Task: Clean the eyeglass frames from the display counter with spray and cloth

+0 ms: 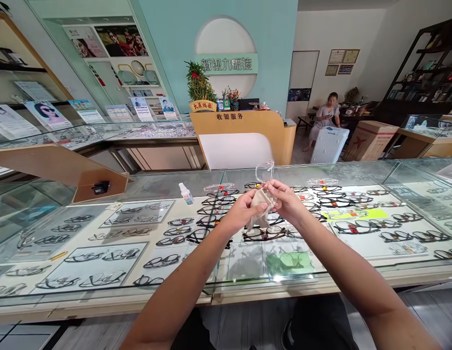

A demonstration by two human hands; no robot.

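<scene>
Above the glass counter, my left hand is closed on a beige cloth that hangs down between my hands. My right hand pinches a pair of clear-framed glasses beside the cloth; one rim sticks up above my fingers, and the rest is hidden by the hands and cloth. A small white spray bottle stands on the glass to the left of my hands. Rows of glasses lie in the case beneath.
The glass counter spans the view, with a wooden-backed mirror or stand at its left. Behind are a wooden reception desk, a seated person, a pale suitcase and a cardboard box.
</scene>
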